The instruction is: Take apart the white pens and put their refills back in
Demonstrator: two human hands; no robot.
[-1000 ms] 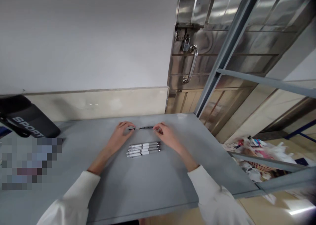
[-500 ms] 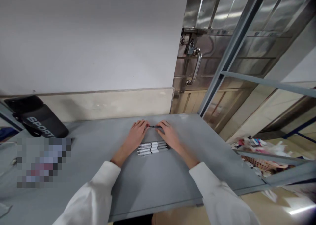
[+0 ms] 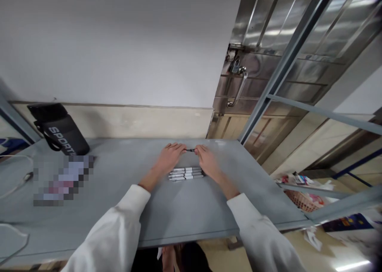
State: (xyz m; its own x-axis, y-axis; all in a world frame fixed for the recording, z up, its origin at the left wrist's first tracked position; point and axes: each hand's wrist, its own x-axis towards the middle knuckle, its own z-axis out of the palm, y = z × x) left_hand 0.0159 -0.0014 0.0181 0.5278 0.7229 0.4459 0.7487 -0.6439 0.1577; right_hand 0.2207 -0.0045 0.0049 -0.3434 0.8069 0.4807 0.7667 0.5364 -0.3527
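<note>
- The left hand (image 3: pixel 172 156) pinched the left end of a thin dark pen (image 3: pixel 190 150) between its fingertips, knuckles up.
- The right hand (image 3: pixel 208 162) gripped the right end of the same pen, its fingers bent inward. The two hands faced each other with a small gap between them, where only the pen's middle showed; both its ends were hidden by fingers.
- The pen lay roughly level from left to right, over the far part of the grey desk (image 3: pixel 185 214).
- On the near side of it, a bundle of white pens (image 3: pixel 185 173) rested on the desk side by side, dark toward their right ends. Those ends came close beside the right hand; whether they touched could not be told.
- At the far left was a black bottle (image 3: pixel 66 133) lettered "SPORT", with a carry strap on its left side.
- Just nearer than the bottle, a flat item (image 3: pixel 64 180) was blurred into squares.
- A white cable (image 3: pixel 14 190) curved along the left edge.
- Beyond the desk, at the far right, a metal door (image 3: pixel 262 79) carried a padlock (image 3: pixel 235 67) and a curved handle (image 3: pixel 240 88).
</note>
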